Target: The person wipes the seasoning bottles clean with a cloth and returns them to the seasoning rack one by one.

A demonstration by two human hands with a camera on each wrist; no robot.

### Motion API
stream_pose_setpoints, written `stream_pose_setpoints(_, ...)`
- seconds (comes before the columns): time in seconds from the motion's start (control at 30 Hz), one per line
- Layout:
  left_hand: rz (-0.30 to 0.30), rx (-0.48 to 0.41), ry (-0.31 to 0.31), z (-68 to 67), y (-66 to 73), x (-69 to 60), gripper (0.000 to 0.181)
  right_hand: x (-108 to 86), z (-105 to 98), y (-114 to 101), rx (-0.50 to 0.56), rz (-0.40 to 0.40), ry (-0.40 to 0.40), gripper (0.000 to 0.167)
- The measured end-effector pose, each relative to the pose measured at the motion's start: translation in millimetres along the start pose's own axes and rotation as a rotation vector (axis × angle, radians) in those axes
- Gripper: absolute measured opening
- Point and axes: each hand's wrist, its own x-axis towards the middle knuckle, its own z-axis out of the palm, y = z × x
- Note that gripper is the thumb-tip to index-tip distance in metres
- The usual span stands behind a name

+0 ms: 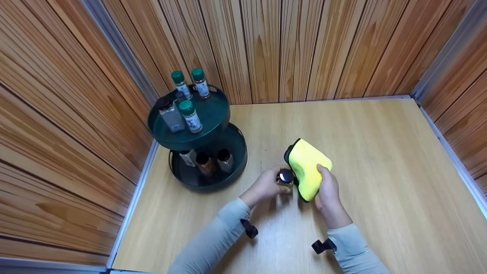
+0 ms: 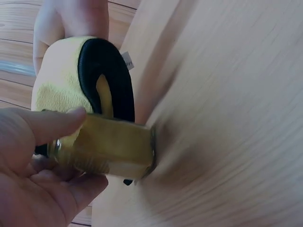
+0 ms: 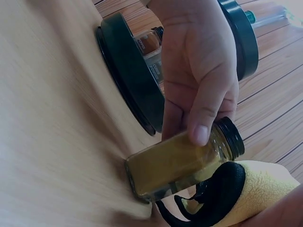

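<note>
My left hand (image 1: pixel 267 184) grips a square glass spice jar (image 3: pixel 177 163) with a black lid (image 1: pixel 285 175), thumb on one side and fingers on the other. Yellowish-brown powder fills much of the jar, whose base is at or just above the tabletop. To its right, my right hand (image 1: pixel 328 189) holds a folded yellow cloth (image 1: pixel 310 165) with black edging, thumb on top. In the right wrist view the cloth's black edge is close against the jar's side; whether they touch I cannot tell. The left wrist view shows the jar (image 2: pixel 113 146) in front of the cloth (image 2: pixel 61 78).
A dark green two-tier round rack (image 1: pixel 217 118) stands left. Its upper tier bears several bottles, some green-capped (image 1: pixel 191 116), and a larger dark-lidded jar (image 1: pixel 171 116). Dark-lidded jars (image 1: pixel 205 164) stand on the lower tier. Wood-plank walls (image 1: pixel 262 49) enclose the wooden tabletop (image 1: pixel 380 160).
</note>
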Motion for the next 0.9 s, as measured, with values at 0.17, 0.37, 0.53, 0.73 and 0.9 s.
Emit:
stream_pose_setpoints(0.17, -0.02, 0.061, 0.158, 13.8, 1.1, -8.9, 0.091, -1.4, -3.4, -2.8, 0.016, -0.002, 0.002, 0.042)
stream_pose_setpoints(0.37, -0.077, 0.145, 0.274, 26.2, 1.1, -13.3, 0.092, -1.9, -4.1, -3.2, 0.006, -0.031, -0.004, 0.04)
stream_pose_setpoints(0.53, -0.091, 0.118, 0.299, 28.2, 2.0, -10.7, 0.075, 0.0, -2.0, -2.9, 0.008, -0.037, 0.019, 0.04)
stream_pose_setpoints(0.73, -0.081, 0.076, 0.297, 24.7, 2.3, -9.1, 0.069, 0.0, -1.1, -3.0, 0.012, -0.036, 0.024, 0.041)
stream_pose_setpoints(0.9, -0.055, 0.06, 0.281, 19.9, 3.7, -8.9, 0.062, -1.0, -0.7, -4.3, 0.027, -0.046, 0.01, 0.041)
